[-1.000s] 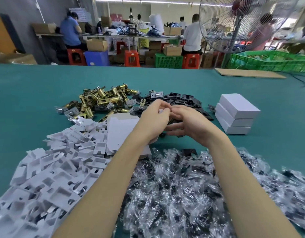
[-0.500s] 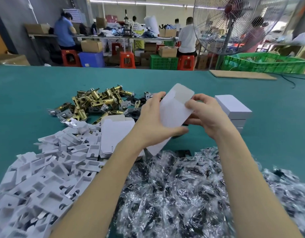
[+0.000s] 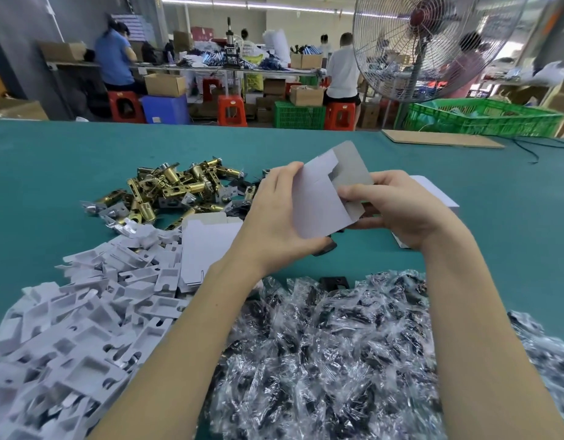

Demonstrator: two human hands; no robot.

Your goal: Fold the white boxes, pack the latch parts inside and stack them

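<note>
Both our hands, left hand point(image 3: 271, 223) and right hand point(image 3: 398, 211), pinch the white box blank point(image 3: 321, 201) by its edges at frame centre above the desk point(image 3: 52, 173); it looks light and creasable, best held near fold lines.

Bright overhead strip lighting, soft shadows, wide-angle bending and blur at edges

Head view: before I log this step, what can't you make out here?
- Stack of finished white boxes: mostly hidden behind the right hand; count unreadable.
- White box blank held in both hands: the left hand covers its near edge.
- Contents of the clear bags: blurred by glare.
- Insert pile: cut off at the left edge.
</note>
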